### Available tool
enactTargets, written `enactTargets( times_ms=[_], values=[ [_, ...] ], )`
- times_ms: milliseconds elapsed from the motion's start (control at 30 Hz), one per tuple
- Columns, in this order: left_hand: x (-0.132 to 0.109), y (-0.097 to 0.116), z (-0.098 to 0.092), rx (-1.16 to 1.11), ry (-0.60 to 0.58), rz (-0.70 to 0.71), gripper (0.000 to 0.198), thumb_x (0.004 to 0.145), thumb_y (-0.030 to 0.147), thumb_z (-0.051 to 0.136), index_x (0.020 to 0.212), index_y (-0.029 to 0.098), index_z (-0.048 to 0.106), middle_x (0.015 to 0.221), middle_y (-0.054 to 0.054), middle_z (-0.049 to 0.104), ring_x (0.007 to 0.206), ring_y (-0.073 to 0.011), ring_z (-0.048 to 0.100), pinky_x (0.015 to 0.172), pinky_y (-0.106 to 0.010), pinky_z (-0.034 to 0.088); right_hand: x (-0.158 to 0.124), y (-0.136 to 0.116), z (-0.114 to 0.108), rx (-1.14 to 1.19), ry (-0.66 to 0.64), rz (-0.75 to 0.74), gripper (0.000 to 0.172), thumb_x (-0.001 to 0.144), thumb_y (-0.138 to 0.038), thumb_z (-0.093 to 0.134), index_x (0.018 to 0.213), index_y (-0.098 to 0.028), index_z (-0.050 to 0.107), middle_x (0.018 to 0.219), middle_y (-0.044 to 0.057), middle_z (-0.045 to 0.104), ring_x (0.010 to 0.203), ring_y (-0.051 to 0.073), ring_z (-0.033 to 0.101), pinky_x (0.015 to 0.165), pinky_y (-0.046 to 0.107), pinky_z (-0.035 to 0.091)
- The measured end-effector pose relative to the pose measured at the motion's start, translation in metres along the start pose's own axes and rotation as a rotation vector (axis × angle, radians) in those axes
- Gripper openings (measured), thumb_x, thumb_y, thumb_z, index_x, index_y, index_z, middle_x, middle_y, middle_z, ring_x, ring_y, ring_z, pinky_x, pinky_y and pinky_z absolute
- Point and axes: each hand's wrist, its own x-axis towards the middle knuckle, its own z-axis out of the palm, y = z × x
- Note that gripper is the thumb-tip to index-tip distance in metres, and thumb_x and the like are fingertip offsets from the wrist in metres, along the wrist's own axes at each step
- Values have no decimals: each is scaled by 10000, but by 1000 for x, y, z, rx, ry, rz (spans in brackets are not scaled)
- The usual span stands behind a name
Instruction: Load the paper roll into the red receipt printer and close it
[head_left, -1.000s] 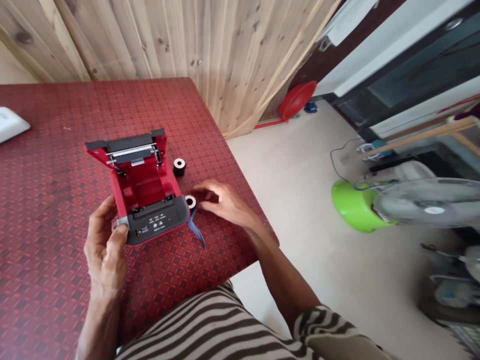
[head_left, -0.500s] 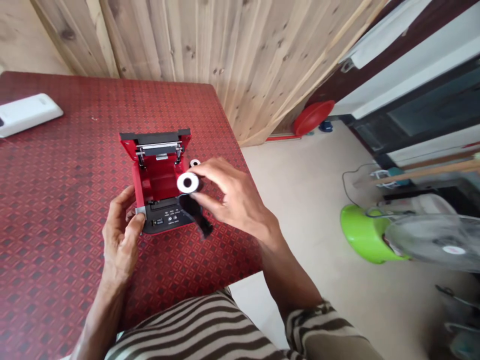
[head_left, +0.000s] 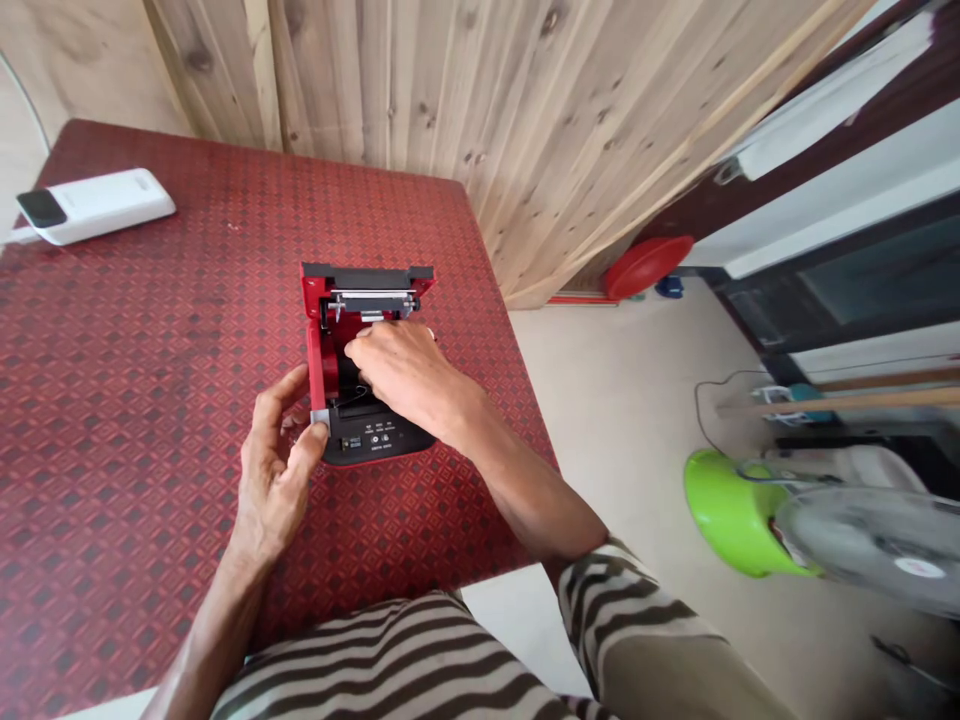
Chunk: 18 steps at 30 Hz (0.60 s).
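On the table stands a small red and black label printer (head_left: 379, 435) with its lid (head_left: 367, 275) raised. My left hand (head_left: 281, 450) grips the printer's front left corner, thumb on the grey piece and fingers against the side. Over the open compartment is my right hand (head_left: 405, 375), its fingers bent down inside around a dark roll (head_left: 348, 375). Most of that roll is hidden under the hand. A loose edge of it shows near the front of the compartment. A bit of a white roll (head_left: 431, 333) peeks out behind my right hand, beside the printer.
A white power bank (head_left: 105, 205) with a cable lies at the far left of the red patterned table (head_left: 187, 330). Wooden boards (head_left: 360, 80) rise behind the table. On the floor to the right are a green tub (head_left: 731, 515), a fan (head_left: 870, 545) and a red basin (head_left: 649, 267).
My right hand has moved the black roll from above the printer's right side left and down into the compartment. My left hand keeps its hold on the corner. The view has shifted slightly.
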Motion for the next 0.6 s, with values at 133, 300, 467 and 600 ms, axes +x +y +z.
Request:
enactTargets(
  times_ms=[133,300,467,600],
  values=[
    [0,-1,-1,-4,0,-8,580,1005,514,733,1513,246,657,1529,-120,696,1442,-343,645,1217,-523,510,2,1,4,-15,-36,3,338,1089,-22,504,1166,-89,826,1108,202,844,1069,328,816,850,408,609],
    [0,0,-3,-45,-9,-39,581,987,512,764,1499,252,677,1514,-109,712,1410,-340,667,1171,-500,543,-12,6,6,128,61,4,347,1105,-11,487,1277,-81,781,1245,193,824,1120,292,805,943,422,628],
    [8,3,-11,-160,-34,-90,555,986,483,781,1498,289,688,1538,-101,703,1444,-337,651,1188,-481,530,-45,17,15,443,311,-262,300,1130,-150,610,1408,-146,721,1363,120,806,1245,239,753,1141,453,582],
    [40,20,-8,-98,104,-5,513,972,555,782,1382,250,738,1494,-114,717,1422,-322,651,1198,-469,501,-58,17,30,496,387,-314,233,1104,-218,677,1299,-134,773,1228,121,838,1118,238,748,1060,436,605]
  ],
)
